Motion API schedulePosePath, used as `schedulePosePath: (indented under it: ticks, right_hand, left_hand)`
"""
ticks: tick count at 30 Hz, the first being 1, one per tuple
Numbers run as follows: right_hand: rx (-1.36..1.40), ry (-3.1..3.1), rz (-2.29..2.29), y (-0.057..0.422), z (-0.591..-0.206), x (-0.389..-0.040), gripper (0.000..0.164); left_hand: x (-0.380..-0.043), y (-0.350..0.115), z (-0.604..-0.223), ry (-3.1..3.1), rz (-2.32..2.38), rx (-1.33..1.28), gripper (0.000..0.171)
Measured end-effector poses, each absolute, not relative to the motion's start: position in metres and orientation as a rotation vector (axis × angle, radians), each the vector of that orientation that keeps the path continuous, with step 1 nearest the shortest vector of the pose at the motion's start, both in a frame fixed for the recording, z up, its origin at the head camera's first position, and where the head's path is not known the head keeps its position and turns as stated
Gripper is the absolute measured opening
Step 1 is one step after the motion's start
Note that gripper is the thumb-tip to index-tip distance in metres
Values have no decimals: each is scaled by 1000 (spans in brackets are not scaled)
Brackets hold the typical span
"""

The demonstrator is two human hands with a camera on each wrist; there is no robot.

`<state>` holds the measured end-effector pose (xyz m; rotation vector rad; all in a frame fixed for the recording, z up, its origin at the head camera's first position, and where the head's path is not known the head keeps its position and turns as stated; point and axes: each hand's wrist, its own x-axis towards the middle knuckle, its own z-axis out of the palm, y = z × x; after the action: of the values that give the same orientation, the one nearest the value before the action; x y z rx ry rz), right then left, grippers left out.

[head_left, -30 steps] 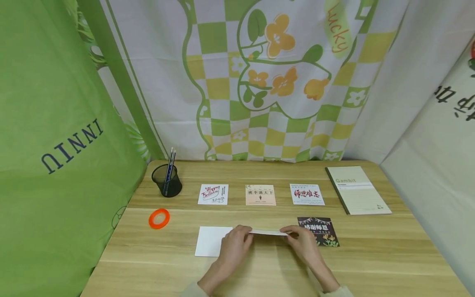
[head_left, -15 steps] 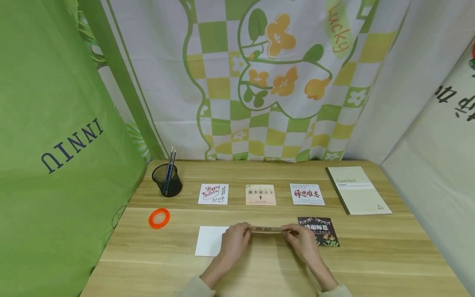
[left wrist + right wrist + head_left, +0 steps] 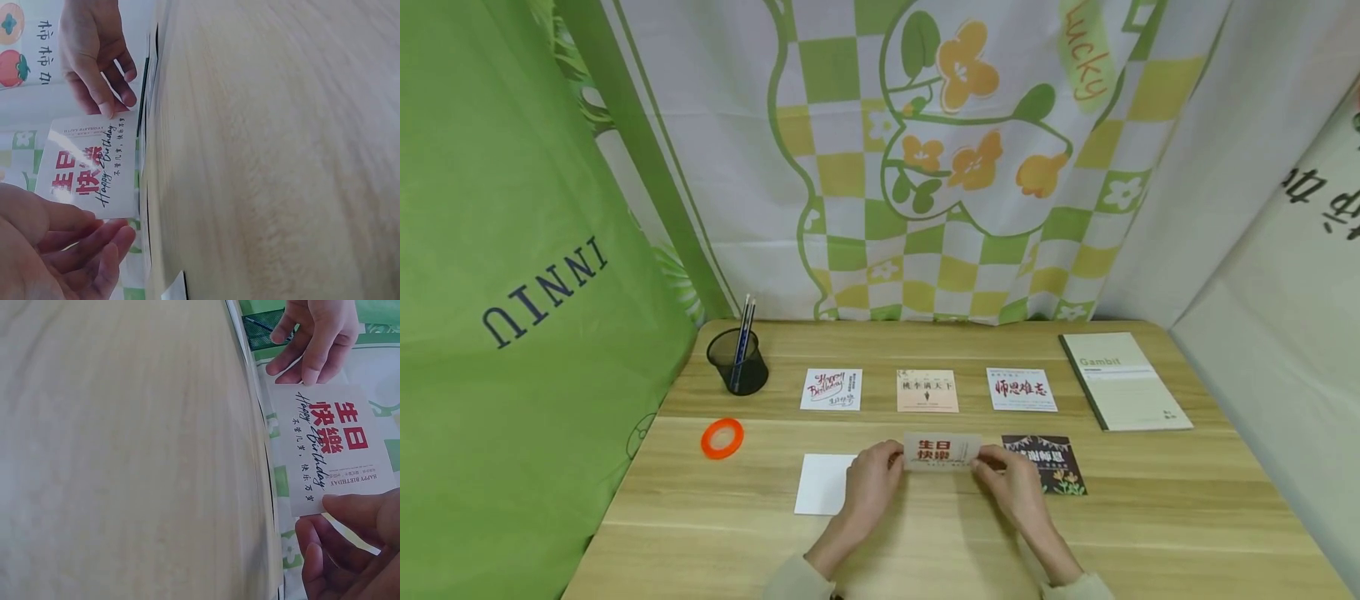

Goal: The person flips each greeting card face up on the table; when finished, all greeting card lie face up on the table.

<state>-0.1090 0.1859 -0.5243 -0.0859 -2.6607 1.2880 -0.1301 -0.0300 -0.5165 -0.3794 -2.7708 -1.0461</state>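
Note:
A white birthday card (image 3: 942, 452) with red Chinese characters and "Happy Birthday" script is raised above the table, tilted so its printed face shows. My left hand (image 3: 873, 487) pinches its left edge between thumb and fingers. On the opposite edge, my right hand (image 3: 1011, 487) pinches it the same way. Both wrist views show the card's print, with each thumb on the printed face. Beside the left hand lies a blank white card (image 3: 822, 485), partly covered by that hand. A dark card (image 3: 1056, 462) with flowers lies behind the right hand, its left part hidden.
Farther back lie a Happy Birthday card (image 3: 831, 389), a peach card (image 3: 927, 391) and a white card with red characters (image 3: 1021, 389). A notebook (image 3: 1124, 382) lies at right. At left are an orange tape roll (image 3: 722, 438) and a mesh pen cup (image 3: 738, 362) holding pencils.
The card, seen nearly edge-on a second ago, has been tilted up between both hands, so its printed face now shows in the head view. The other things lie where they were.

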Motion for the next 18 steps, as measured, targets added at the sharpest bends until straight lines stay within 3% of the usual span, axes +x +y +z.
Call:
schedulePosePath:
  ticks: [8, 18]
  right_hand:
    - [-97, -2638, 1268, 184, -525, -110, 24]
    - [-156, -2589, 1350, 182, -523, -111, 35]
  left_hand:
    - [-131, -29, -518, -2701, -1128, -319, 10]
    - [-131, -28, -524, -2654, -1279, -268, 33]
